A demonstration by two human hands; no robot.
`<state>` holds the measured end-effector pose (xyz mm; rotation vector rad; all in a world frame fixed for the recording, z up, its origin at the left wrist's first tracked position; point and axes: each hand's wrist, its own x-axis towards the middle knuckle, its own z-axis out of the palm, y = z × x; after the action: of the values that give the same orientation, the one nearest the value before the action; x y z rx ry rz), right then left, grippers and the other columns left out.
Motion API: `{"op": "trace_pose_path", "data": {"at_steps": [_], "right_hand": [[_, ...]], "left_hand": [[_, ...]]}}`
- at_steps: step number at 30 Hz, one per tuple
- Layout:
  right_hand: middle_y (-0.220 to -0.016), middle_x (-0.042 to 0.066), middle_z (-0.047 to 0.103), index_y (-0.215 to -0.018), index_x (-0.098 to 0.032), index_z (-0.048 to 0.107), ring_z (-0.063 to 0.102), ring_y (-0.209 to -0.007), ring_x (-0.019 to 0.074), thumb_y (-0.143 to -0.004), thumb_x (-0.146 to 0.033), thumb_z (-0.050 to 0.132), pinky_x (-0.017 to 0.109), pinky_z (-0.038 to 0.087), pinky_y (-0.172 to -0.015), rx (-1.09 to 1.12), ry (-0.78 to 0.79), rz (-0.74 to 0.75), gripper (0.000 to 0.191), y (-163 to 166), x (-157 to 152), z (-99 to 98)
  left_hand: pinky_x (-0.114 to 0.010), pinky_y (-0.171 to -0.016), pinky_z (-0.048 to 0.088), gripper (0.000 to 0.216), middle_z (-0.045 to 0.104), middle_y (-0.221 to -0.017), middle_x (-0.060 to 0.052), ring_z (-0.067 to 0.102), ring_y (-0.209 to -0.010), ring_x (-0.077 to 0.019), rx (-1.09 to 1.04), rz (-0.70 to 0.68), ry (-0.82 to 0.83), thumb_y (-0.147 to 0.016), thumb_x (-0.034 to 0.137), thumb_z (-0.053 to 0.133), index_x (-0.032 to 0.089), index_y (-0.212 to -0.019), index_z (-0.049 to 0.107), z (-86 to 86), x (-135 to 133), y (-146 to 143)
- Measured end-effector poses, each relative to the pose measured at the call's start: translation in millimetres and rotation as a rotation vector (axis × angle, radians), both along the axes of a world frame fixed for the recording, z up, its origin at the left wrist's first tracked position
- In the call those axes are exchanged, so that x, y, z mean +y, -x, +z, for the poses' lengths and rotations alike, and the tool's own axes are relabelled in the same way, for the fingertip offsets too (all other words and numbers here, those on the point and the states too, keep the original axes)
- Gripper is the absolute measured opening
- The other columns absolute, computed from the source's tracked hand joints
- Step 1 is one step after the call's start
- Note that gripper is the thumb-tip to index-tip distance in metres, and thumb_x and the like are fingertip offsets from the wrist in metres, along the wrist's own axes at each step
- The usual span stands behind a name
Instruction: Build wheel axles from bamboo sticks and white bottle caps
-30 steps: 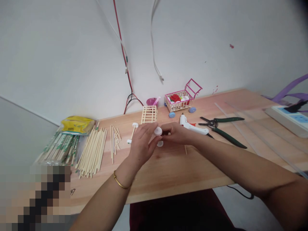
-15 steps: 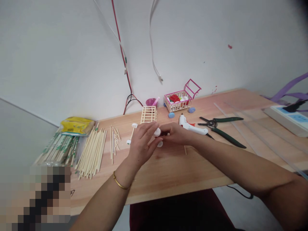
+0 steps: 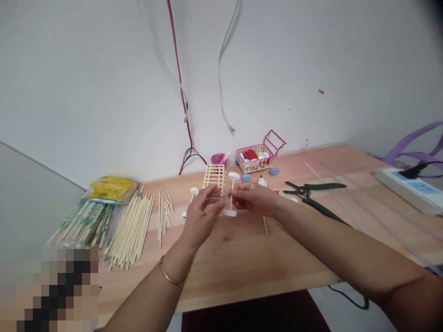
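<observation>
My right hand pinches the wooden stick of a small axle, which has a white round cap at each end and stands roughly upright. Just left of it, my left hand is open, its fingers apart and curved near the lower cap. Behind the hands lies a small wooden stick frame. A second axle with white caps rests left of the frame, partly hidden by my left hand. A white glue gun lies behind my right hand, mostly covered by it.
Loose sticks and a packaged bundle under a yellow packet are at left. A pink-rimmed model cart stands at the back. Green-handled pliers and a power strip lie at right.
My left hand has drawn back from the capped axle and opened. My right hand now holds the axle upright in plain view. The camera view has tilted slightly upward.
</observation>
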<state>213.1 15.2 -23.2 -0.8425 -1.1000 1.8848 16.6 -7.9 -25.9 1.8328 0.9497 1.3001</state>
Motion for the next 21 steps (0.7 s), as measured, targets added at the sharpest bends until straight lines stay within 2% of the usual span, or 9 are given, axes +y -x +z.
{"op": "trace_pose_path", "data": {"at_steps": [3, 5, 8, 12, 16, 21], "right_hand": [[-0.059, -0.002, 0.059, -0.071, -0.012, 0.062, 0.053, -0.053, 0.0058, -0.066, -0.038, 0.08, 0.019, 0.041, -0.054, 0.01, 0.089, 0.125, 0.032, -1, -3, -0.9], [-0.06, -0.001, 0.06, -0.072, -0.011, 0.063, 0.053, -0.052, 0.0063, -0.069, -0.04, 0.077, 0.019, 0.041, -0.052, 0.01, 0.091, 0.222, 0.033, -1, -7, -0.9], [-0.059, -0.001, 0.06, -0.072, -0.01, 0.062, 0.053, -0.051, 0.0068, -0.074, -0.041, 0.074, 0.019, 0.039, -0.05, 0.025, 0.072, 0.311, 0.033, -1, -11, 0.1], [-0.058, -0.001, 0.06, -0.071, -0.011, 0.062, 0.053, -0.051, 0.0073, -0.074, -0.041, 0.073, 0.02, 0.039, -0.048, 0.022, 0.067, 0.31, 0.032, 1, -13, 3.6], [-0.056, -0.001, 0.06, -0.071, -0.011, 0.062, 0.052, -0.049, 0.0075, -0.075, -0.041, 0.072, 0.02, 0.038, -0.046, 0.02, 0.058, 0.325, 0.032, 2, -15, 5.6], [-0.056, -0.002, 0.059, -0.072, -0.011, 0.063, 0.052, -0.048, 0.0072, -0.075, -0.041, 0.072, 0.019, 0.039, -0.045, 0.044, 0.096, 0.316, 0.032, 3, -14, 3.0]], "left_hand": [[-0.038, -0.095, 0.049, 0.034, 0.066, -0.113, -0.011, 0.063, -0.104, -0.0207, -0.111, 0.051, 0.108, -0.084, 0.035, 0.061, 0.018, -0.114, 0.063, 1.2, 2, 0], [-0.04, -0.097, 0.047, 0.034, 0.067, -0.112, -0.01, 0.064, -0.103, -0.0209, -0.173, 0.072, 0.162, -0.082, 0.036, 0.064, 0.018, -0.11, 0.065, 2.3, 3, 0], [-0.04, -0.096, 0.049, 0.033, 0.069, -0.111, -0.009, 0.065, -0.101, -0.0206, -0.31, 0.031, 0.275, -0.08, 0.035, 0.066, 0.018, -0.109, 0.066, 2.5, 5, -1], [-0.04, -0.093, 0.051, 0.031, 0.07, -0.106, -0.009, 0.066, -0.097, -0.0199, -0.462, -0.068, 0.444, -0.079, 0.035, 0.068, 0.017, -0.104, 0.069, 1.6, 5, -3], [-0.04, -0.087, 0.054, 0.03, 0.072, -0.099, -0.01, 0.068, -0.091, -0.0214, -0.483, -0.161, 0.551, -0.077, 0.036, 0.069, 0.014, -0.098, 0.072, 2.5, 5, -4], [-0.04, -0.085, 0.054, 0.031, 0.072, -0.093, -0.011, 0.069, -0.086, -0.022, -0.478, -0.152, 0.604, -0.073, 0.035, 0.073, 0.012, -0.093, 0.073, 3.4, 4, -5]]}}
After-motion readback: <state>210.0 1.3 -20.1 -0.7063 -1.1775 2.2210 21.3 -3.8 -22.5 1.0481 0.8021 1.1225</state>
